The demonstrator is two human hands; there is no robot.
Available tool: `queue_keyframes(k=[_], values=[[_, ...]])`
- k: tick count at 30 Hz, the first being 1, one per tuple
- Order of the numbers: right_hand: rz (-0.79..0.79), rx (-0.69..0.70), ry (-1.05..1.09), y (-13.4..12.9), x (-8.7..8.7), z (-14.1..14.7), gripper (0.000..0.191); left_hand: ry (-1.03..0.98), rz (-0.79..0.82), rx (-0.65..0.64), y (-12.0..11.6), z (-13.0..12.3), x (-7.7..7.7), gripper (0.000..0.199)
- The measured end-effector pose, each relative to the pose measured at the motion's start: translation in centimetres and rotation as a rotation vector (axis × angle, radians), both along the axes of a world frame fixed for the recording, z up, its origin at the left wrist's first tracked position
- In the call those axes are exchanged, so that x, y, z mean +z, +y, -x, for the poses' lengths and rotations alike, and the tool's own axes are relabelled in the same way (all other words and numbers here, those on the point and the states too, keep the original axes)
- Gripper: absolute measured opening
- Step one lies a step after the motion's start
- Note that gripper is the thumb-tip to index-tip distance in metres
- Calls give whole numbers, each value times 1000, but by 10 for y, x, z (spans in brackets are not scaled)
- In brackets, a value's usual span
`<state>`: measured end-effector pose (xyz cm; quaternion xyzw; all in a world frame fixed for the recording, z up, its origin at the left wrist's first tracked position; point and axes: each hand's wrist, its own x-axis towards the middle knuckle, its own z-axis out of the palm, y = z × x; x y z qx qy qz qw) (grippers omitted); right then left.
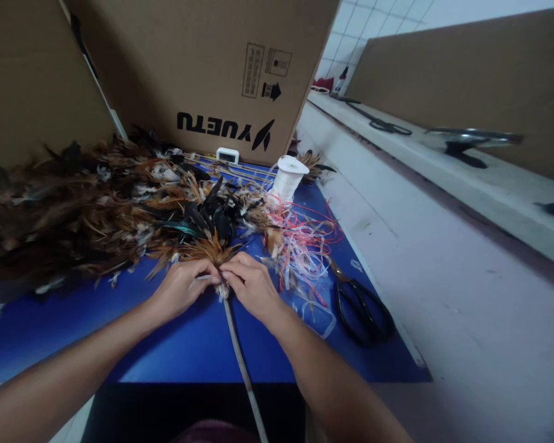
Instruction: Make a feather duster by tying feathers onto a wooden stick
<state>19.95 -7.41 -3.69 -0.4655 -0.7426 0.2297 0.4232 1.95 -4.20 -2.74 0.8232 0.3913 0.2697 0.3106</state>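
Observation:
A feather bundle of brown and black feathers point(207, 249) fans out from the upper end of a thin stick point(240, 357), which runs down past the table's front edge. My left hand point(180, 286) is closed in a pinch at the base of these feathers, a whitish plastic strip showing at its fingers. On the other side of the stick, my right hand point(252, 286) pinches the same spot with thumb and fingers together. Below the fingertips, pale quill ends wrap around the stick. What exactly the right fingertips grip is hidden.
Loose feathers point(74, 215) cover the left of the blue table point(166, 351). To the right lie tangled pink and white strips point(305, 246), a white spool point(289, 178) and black-handled scissors point(362, 307). A cardboard box point(203, 67) stands behind; a wall ledge point(420, 147) runs along the right.

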Motion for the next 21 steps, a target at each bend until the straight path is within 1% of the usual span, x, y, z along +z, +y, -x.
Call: queue_keyframes(k=[3, 6, 11, 15, 18, 21], values=[[-3, -8, -10, -1, -1, 1, 22, 1, 16, 10, -1, 1, 0, 17], [-10, -23, -7, -2, -3, 1, 23, -41, 80, 35, 0, 1, -4, 18], [-23, -28, -4, -4, 0, 2, 19, -199, 271, 95, 4, 0, -7, 15], [-25, -26, 10, -5, 3, 3, 17, -293, 451, 117, 7, -1, -4, 18], [-25, 11, -12, -6, 4, 2, 17, -346, 581, 132, 8, 1, -1, 22], [-39, 42, -47, -7, 4, 2, 17, -375, 653, 131, 7, 2, 2, 23]])
